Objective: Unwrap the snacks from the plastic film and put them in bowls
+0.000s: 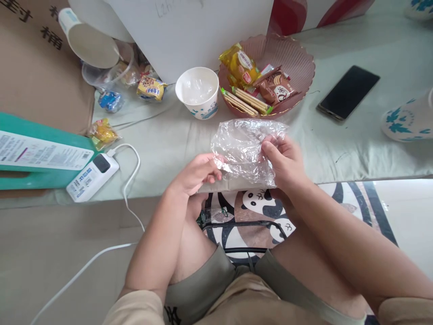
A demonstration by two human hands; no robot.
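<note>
A clear, crinkled plastic bag [241,146] is held up just above the table's front edge. My right hand [286,160] pinches its right side between thumb and fingers. At the left side of the bag, my left hand [199,171] has its fingers curled, and the fingertips grip the edge of the film. Just behind the bag stand a white paper cup [199,108] with clear plastic film inside and a pink ribbed bowl [302,67]. Wrapped snacks lie in the bowl, among them a yellow packet [240,67], a brown packet [277,88] and thin wrapped sticks [248,100].
A black phone [350,92] and another paper cup [409,117] are on the right. On the left are a white power bank [93,177] with a white cable [131,171], a green box [37,151], small wrapped snacks [150,88] and a tipped paper cup [91,43]. A white board [196,36] stands behind.
</note>
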